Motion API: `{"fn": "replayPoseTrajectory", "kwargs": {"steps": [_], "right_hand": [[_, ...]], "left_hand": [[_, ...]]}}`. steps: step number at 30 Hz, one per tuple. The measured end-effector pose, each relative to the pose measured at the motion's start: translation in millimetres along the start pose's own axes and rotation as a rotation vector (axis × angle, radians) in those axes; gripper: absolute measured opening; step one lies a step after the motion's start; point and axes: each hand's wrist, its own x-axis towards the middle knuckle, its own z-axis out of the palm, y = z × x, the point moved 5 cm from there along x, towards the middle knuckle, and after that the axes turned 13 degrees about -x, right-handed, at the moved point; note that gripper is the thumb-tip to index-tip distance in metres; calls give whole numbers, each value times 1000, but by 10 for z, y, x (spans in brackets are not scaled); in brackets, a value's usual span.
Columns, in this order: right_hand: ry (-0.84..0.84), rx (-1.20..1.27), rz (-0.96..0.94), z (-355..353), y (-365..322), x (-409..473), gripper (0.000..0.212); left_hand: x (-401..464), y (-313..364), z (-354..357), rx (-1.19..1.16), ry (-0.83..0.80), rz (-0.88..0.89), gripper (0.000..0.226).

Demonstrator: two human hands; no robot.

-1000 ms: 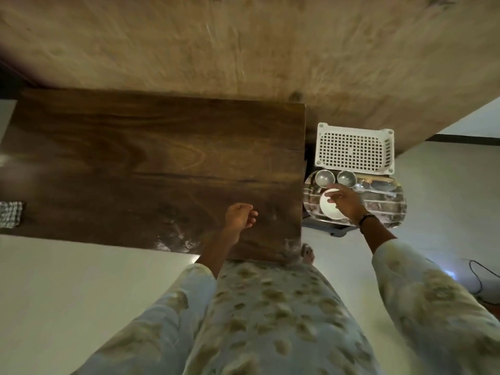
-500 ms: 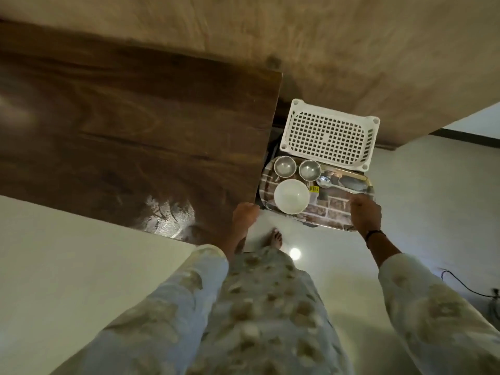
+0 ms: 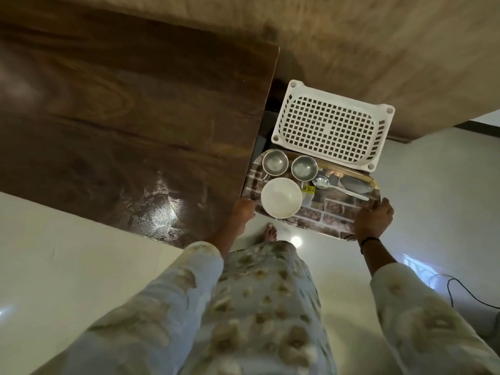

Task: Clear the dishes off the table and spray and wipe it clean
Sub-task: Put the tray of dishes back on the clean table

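You have one wide-angle view from the head, looking steeply down and forward, close over the table (image 3: 121,117) edge and the floor (image 3: 67,253).

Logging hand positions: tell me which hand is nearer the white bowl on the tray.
Left. The left hand grips the tray edge just beside the white bowl; the right hand holds the tray's opposite end, well clear of the bowl.

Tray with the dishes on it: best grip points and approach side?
Grip the tray by its two short rounded ends, coming in from each side as the left hand and right hand do. It is long, flat and loaded, so opposed end grips should keep it level.
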Motion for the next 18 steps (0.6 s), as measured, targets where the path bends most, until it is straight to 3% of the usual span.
{"fn": "replayPoseTrajectory", "kwargs": {"steps": [4,7,11,18], "right_hand": [[-135,77,132,57,125,153,31],[-201,172,153,26,167,136,23],[-197,231,120,-76,236,79,24],[-191,273,112,-208,515,-135,22]], "left_hand": [[225,-22,-7,50,58,26,15],[434,-98,-80,149,133,94,30],[348,-81,-120,199,221,171,29],[201,-211,-173,316,216,173,20]]}}
